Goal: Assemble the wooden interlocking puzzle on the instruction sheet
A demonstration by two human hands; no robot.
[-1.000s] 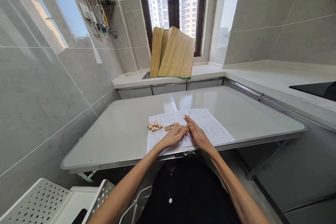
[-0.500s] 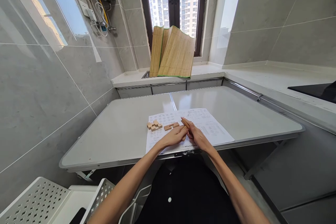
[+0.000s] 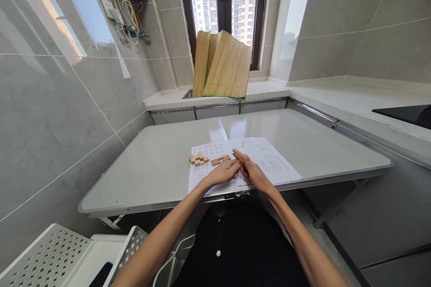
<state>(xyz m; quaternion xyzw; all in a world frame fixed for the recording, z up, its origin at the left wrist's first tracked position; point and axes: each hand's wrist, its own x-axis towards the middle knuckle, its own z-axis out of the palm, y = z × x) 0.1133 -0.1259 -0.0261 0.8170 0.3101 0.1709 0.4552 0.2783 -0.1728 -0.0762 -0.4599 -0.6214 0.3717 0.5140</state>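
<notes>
My left hand [image 3: 226, 173] and my right hand [image 3: 251, 171] meet over the front part of a printed paper sheet [image 3: 278, 168]. The fingers of both are closed around a small wooden puzzle piece [image 3: 238, 162], which they mostly hide. Just left of the fingers lies a notched wooden block [image 3: 220, 160], flat on the sheet. Farther left, a cluster of interlocked wooden puzzle pieces [image 3: 199, 159] rests on the sheet's left edge.
The sheet lies on a white folding table [image 3: 161, 161] with a metal rim. Behind it, a bamboo mat [image 3: 227, 65] stands on the counter [image 3: 164, 98] before the window. A white perforated basket [image 3: 47, 255] is at the lower left.
The hands stay together around the piece with only a slight shift of the fingers. The whole view has moved a little; the pieces on the sheet lie as before.
</notes>
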